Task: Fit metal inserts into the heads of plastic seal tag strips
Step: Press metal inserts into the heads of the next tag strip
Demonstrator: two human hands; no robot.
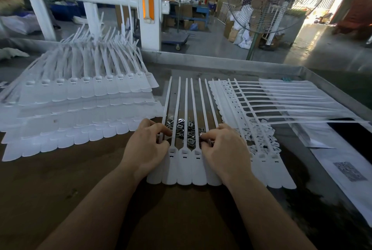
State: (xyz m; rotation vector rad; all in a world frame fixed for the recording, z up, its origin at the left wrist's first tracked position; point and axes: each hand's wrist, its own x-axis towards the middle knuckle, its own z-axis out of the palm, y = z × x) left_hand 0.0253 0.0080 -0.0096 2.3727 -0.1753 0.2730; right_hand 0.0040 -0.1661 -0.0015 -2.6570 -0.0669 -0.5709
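A joined row of white plastic seal tag strips (185, 167) lies flat before me, tails pointing away, heads with small slots showing between my hands. A heap of small grey metal inserts (185, 129) lies under the tails just beyond the heads. My left hand (147, 149) rests on the row's left end, its fingers curled around the leftmost strip near the head. My right hand (223, 149) covers the right heads, and its fingertips pinch a small metal insert (201, 135) at the heap's edge.
A tall layered stack of seal strips (80, 108) fills the left of the brown table (60, 179). Another stack (261, 104) lies sideways on the right, over loose white plastic pieces (259, 139). Printed paper sheets (346, 171) and a raised metal rim (221, 62) border the right and back.
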